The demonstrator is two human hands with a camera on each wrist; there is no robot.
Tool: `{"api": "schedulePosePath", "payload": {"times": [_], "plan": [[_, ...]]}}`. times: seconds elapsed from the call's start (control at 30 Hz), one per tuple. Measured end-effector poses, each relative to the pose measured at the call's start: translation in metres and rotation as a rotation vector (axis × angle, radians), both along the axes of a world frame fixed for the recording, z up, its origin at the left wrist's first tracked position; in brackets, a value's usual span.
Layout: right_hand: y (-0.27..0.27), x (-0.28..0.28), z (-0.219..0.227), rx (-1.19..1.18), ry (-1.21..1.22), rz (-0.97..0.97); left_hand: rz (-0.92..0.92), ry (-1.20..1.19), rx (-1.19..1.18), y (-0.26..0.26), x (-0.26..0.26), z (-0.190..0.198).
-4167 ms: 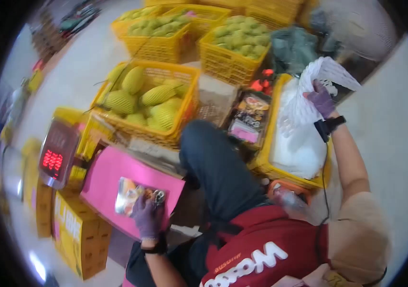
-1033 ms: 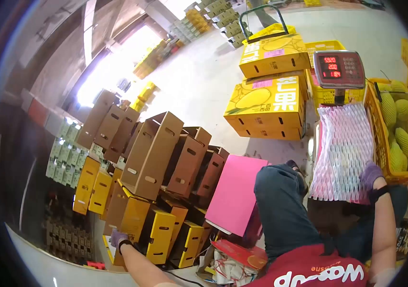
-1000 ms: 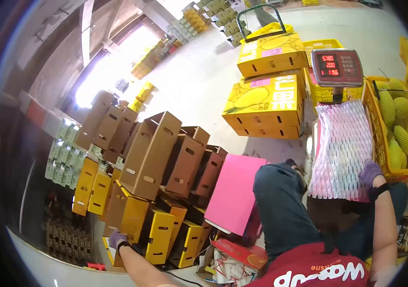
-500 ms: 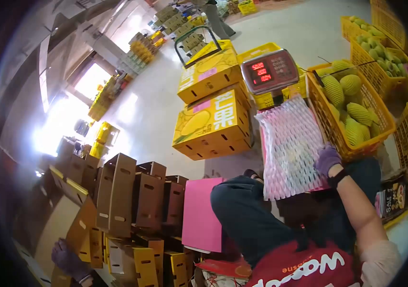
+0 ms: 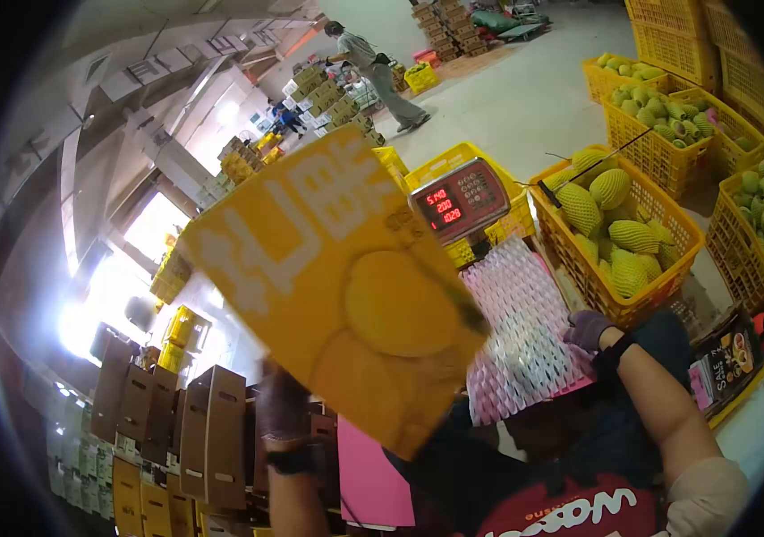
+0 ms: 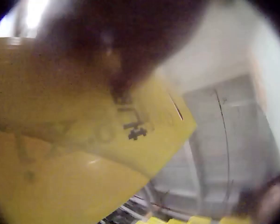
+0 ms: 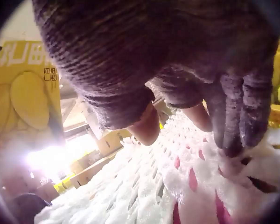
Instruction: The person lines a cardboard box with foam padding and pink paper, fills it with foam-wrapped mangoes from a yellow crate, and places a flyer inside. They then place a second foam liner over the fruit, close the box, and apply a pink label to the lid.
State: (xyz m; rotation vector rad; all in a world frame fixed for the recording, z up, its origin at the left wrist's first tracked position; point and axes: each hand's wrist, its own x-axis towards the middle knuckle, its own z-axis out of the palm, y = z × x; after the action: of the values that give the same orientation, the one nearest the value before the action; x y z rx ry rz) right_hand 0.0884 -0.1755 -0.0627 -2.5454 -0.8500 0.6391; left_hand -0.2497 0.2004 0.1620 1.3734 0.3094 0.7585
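Several stacks of brown cardboard boxes [image 5: 176,430] stand at the far left of my head view, on a pale concrete floor [image 5: 525,98] in a big warehouse hall. My left hand [image 5: 282,407], gloved, grips the lower edge of a flat yellow carton [image 5: 337,286], raised and tilted so it blocks the middle of the view. The left wrist view shows only that yellow panel [image 6: 74,154] close up, with small dark print, and a blurred dark mass over it; the fingers cannot be made out there. Just right of the carton, a scale display [image 5: 459,197] glows with red digits above a pad of white foam netting [image 5: 525,340] lying on something pink. My right hand [image 5: 586,329] rests on the pad's right edge; the right wrist view shows the gloved fingers [image 7: 238,116] curled onto the foam mesh [image 7: 177,186], pinching it. Beside that hand, a yellow crate [image 5: 668,268] holds netted green-yellow fruit [image 5: 610,188], and more such crates [image 5: 668,143] crowd the right side. Open floor lies only farther back, where a person [image 5: 373,63] walks.
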Motion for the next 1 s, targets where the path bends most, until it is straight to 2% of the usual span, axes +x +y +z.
{"api": "schedulePosePath", "payload": {"times": [0.03, 0.07, 0.1, 0.13, 0.17, 0.23, 0.27, 0.3, 0.33, 0.37, 0.43, 0.47, 0.5, 0.53, 0.57, 0.6, 0.63, 0.7, 0.77, 0.8, 0.83, 0.87, 0.9, 0.93, 0.97, 1.0], "plan": [[-0.002, 0.012, -0.019, -0.006, -0.006, -0.004, 0.044, 0.089, -0.114, -0.022, 0.031, -0.017], [-0.004, 0.027, -0.048, 0.067, -0.01, 0.018, -0.173, 0.075, -0.093, -0.015, 0.055, -0.053], [-0.01, 0.045, -0.075, 0.138, -0.018, 0.043, -0.363, -0.053, -0.185, -0.019, 0.075, -0.092], [-0.021, 0.06, -0.093, 0.292, -0.05, 0.258, -0.376, 0.062, -0.419, -0.021, 0.091, -0.121], [-0.03, 0.063, -0.089, 0.441, 0.253, 0.082, -0.392, 0.179, -0.649, -0.018, 0.107, -0.152], [-0.04, 0.045, -0.047, 0.434, 0.196, 0.109, -0.505, 0.235, -0.433, -0.023, 0.136, -0.21], [-0.041, 0.031, -0.02, 0.428, 0.152, 0.14, -0.517, 0.226, -0.433, -0.025, 0.145, -0.214], [-0.043, 0.025, -0.009, 0.418, 0.11, 0.172, -0.46, 0.307, -0.574, -0.028, 0.153, -0.217], [-0.039, 0.033, -0.047, 0.59, 0.355, 0.037, -0.399, 0.389, -0.718, -0.031, 0.159, -0.22], [-0.04, 0.026, -0.028, 0.572, 0.264, 0.108, -0.405, 0.383, -0.727, -0.032, 0.163, -0.218], [-0.034, 0.007, 0.007, 0.541, 0.5, -0.102, -0.498, 0.389, -0.68, -0.024, 0.162, -0.214], [-0.032, 0.016, -0.011, 0.415, 0.334, -0.085, -0.657, 0.299, -0.642, -0.009, 0.161, -0.222], [-0.032, 0.018, -0.029, 0.431, 0.346, -0.156, -0.654, 0.307, -0.653, 0.003, 0.157, -0.234], [-0.031, 0.021, -0.033, 0.444, 0.415, -0.163, -0.661, 0.43, -0.54, 0.014, 0.15, -0.25], [-0.033, 0.023, -0.037, 0.456, 0.487, -0.176, -0.673, 0.555, -0.426, 0.004, 0.148, -0.239], [-0.03, 0.029, -0.057, 0.616, 0.444, -0.09, -0.648, 0.479, -0.493, -0.013, 0.144, -0.232], [-0.035, 0.032, -0.076, 0.773, 0.395, -0.024, -0.675, 0.514, -0.513, -0.015, 0.145, -0.244], [-0.028, 0.017, -0.014, 0.544, 0.51, -0.28, -0.617, 0.528, -0.673, -0.01, 0.142, -0.274], [-0.034, 0.023, -0.045, 0.63, 0.561, -0.301, -0.642, 0.557, -0.649, -0.018, 0.14, -0.257], [-0.034, 0.027, -0.055, 0.565, 0.572, -0.32, -0.636, 0.562, -0.666, -0.016, 0.14, -0.259], [-0.033, 0.029, -0.057, 0.502, 0.573, -0.327, -0.616, 0.557, -0.544, -0.026, 0.146, -0.246], [-0.034, 0.026, -0.051, 0.502, 0.576, -0.358, -0.628, 0.554, -0.538, -0.034, 0.151, -0.233], [-0.035, 0.026, -0.044, 0.477, 0.457, -0.378, -0.63, 0.544, -0.531, -0.039, 0.157, -0.227], [-0.035, 0.026, -0.036, 0.449, 0.335, -0.39, -0.639, 0.548, -0.533, -0.033, 0.163, -0.234], [-0.035, 0.023, -0.033, 0.563, 0.405, -0.402, -0.575, 0.589, -0.505, -0.025, 0.17, -0.244], [-0.039, 0.021, -0.028, 0.581, 0.505, -0.276, -0.507, 0.628, -0.477, -0.019, 0.172, -0.256]]}}
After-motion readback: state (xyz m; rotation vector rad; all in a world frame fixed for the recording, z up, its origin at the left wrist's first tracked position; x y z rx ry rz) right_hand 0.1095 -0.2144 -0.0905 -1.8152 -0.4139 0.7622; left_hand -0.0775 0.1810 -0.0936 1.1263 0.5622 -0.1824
